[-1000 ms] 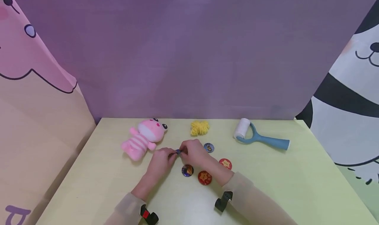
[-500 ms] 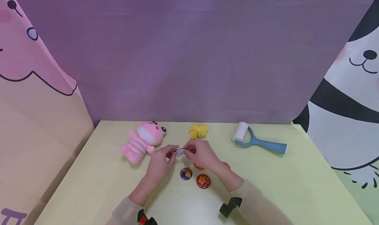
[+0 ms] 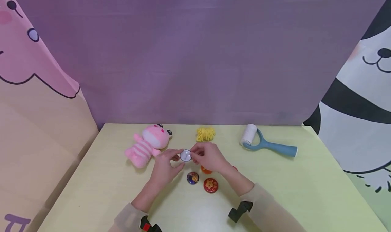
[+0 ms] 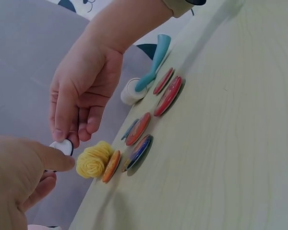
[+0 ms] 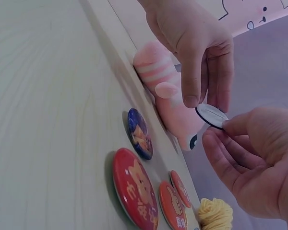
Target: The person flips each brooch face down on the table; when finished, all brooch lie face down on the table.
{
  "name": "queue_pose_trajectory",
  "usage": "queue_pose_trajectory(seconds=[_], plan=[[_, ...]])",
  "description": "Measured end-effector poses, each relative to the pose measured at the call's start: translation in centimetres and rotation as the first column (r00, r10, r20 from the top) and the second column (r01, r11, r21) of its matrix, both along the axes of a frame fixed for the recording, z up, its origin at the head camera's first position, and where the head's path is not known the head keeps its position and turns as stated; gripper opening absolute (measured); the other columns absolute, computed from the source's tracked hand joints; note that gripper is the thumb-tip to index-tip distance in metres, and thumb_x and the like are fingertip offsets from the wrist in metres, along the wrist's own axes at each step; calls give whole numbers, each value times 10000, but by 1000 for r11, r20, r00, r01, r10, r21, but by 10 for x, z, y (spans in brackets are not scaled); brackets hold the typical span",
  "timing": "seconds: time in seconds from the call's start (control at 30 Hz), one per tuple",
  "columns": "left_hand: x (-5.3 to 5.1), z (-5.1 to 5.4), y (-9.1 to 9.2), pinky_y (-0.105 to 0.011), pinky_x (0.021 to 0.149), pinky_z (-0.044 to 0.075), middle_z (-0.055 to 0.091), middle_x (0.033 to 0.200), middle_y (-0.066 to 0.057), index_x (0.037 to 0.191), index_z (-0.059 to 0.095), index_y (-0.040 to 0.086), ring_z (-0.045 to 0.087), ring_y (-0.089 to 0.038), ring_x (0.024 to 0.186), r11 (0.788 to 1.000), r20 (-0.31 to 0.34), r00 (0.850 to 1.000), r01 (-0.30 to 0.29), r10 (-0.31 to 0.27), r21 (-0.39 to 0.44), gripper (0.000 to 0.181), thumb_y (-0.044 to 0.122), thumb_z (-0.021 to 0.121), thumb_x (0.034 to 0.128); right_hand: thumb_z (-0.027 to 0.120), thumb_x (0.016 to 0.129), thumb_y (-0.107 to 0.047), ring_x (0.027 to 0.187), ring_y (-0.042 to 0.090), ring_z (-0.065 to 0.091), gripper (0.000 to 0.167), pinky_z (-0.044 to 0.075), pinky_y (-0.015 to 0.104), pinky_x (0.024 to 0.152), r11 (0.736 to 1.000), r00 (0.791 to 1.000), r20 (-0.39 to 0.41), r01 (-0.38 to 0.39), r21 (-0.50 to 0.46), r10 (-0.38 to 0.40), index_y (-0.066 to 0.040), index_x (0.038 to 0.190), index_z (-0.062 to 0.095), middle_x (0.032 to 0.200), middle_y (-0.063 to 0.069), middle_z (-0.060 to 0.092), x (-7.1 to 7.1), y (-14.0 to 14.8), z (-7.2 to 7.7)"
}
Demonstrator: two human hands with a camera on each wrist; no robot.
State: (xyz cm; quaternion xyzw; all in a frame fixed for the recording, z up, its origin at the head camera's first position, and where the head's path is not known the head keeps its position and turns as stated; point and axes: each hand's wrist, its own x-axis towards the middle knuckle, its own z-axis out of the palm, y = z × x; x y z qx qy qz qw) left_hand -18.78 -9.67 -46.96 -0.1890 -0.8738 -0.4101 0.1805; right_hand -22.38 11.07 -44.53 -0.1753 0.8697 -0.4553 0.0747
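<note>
While the right hand (image 3: pixel 210 156) pinched the round badge (image 3: pixel 185 155), the left hand (image 3: pixel 165 166) spread loosely at nine o'clock; any slackening risked a drop.

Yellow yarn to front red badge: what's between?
In the head view, the right hand and an orange badge, partly covered by it; the hand may hide more.

Playroom-like setting: purple backdrop (image 3: pixel 195 55), cartoon panda (image 3: pixel 351 133), pink cartoon animal (image 3: pixel 24 59), plush toy (image 3: pixel 148 145) on pale table (image 3: pixel 290 191).

Head view evenly lit, pale glare on near tabletop (image 3: pixel 195 210); wrist views dimmer, seemingly slightly soft.
</note>
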Motion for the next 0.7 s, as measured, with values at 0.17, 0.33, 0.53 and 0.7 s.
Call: queue_pose_trajectory(seconds=[0.17, 0.33, 0.53, 0.7], plan=[[-1, -1, 0, -318, 757, 651, 803, 1056, -139, 1156, 796, 3, 746, -204, 828, 999, -35, 999, -26, 24, -45, 388, -8, 909, 785, 726, 1015, -147, 729, 140, 712, 99, 595, 236, 678, 1000, 1000, 8, -13, -12, 13, -79, 1074, 768, 873, 60, 784, 0, -2, -2], [-2, -3, 0, -342, 769, 653, 806, 1051, -147, 1146, 799, -4, 736, -212, 834, 997, -35, 999, -36, 33, -71, 341, -4, 889, 817, 718, 1017, -143, 700, 134, 679, 128, 548, 237, 629, 1000, 1000, -9, -6, 10, 6, -104, 1136, 743, 866, 68, 782, 0, -6, -5], [-1, -5, -3, -378, 796, 661, 815, 1063, -179, 1139, 800, -18, 759, -249, 853, 997, -12, 1000, -25, 25, -73, 306, -11, 866, 841, 691, 1038, -147, 671, 102, 612, 236, 497, 211, 570, 997, 998, -60, -32, 72, 36, -132, 1273, 675, 831, 6, 736, 0, -10, -10], [-1, -8, -4, -407, 824, 661, 809, 1094, -206, 1084, 814, -31, 797, -287, 884, 996, -22, 999, -26, 24, -86, 243, -4, 862, 847, 726, 1001, -108, 704, 94, 616, 275, 526, 191, 629, 992, 994, -79, -68, 107, 76, -108, 1271, 672, 844, -14, 708, 1, -11, -9]])
